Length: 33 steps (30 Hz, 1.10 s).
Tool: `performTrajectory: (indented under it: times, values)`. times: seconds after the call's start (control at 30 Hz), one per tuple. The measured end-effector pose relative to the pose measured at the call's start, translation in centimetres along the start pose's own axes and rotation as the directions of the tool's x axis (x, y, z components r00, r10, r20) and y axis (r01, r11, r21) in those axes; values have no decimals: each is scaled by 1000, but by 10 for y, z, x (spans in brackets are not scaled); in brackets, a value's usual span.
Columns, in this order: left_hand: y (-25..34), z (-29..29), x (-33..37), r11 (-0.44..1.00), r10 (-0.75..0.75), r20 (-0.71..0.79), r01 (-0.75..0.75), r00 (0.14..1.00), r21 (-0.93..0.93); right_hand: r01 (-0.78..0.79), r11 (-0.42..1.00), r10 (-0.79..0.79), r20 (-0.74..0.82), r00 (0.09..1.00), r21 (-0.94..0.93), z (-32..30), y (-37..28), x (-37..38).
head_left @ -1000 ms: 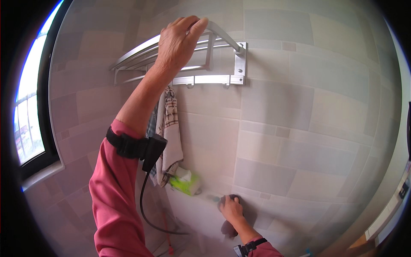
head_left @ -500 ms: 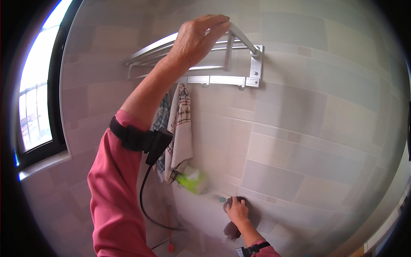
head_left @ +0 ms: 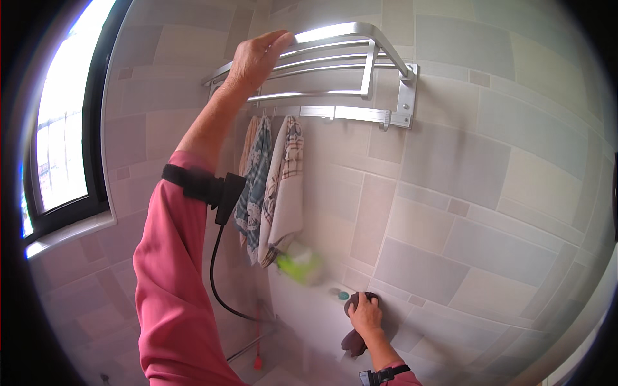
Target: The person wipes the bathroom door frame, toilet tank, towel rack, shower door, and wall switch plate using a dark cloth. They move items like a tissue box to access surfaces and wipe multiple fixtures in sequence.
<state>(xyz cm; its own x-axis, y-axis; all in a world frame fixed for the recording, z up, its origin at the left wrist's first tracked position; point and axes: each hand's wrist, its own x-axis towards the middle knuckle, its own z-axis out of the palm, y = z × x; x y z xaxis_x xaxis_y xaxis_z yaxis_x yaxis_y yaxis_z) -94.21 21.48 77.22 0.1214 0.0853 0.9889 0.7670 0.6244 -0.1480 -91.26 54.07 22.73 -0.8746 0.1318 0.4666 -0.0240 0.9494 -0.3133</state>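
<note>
A silver metal towel rack (head_left: 335,32) is fixed to the tiled wall at the upper middle. My left hand (head_left: 254,59) is closed over its front rail, fingers curled behind the bar and partly hidden. Low on the right, my right hand (head_left: 365,316) grips a dark brown cloth (head_left: 353,344), bunched on the white ledge (head_left: 302,309) against the wall. Part of the cloth hangs below the hand. A small teal round object (head_left: 343,296) lies just left of it.
Patterned towels (head_left: 283,193) hang from hooks under the rack. A green tissue pack (head_left: 300,265) sits on the ledge below them. At far left is a bright window (head_left: 61,154) with a dark frame. A red-tipped stick (head_left: 259,360) stands low near the corner.
My left hand has slid leftward along the rack's rail. My right hand stays on the brown cloth, and the view has shifted slightly.
</note>
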Motion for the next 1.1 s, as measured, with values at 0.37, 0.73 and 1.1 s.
performTrajectory:
  times: [0.37, 0.73, 1.1]
  values:
    - [-32, -22, -33, 947, -317, -275, 316, 907, -50, 31, 999, -29, -55, 998, 27, 6, 4, -1]
    - [116, 21, -212, -682, -157, 529, 296, 834, -669, 19, 999, -20, 17, 1000, 33, -8, 3, -4]
    - [132, 39, -254, -647, -191, 624, 381, 757, -661, 121, 992, -119, -72, 990, 23, 0, 6, -11]
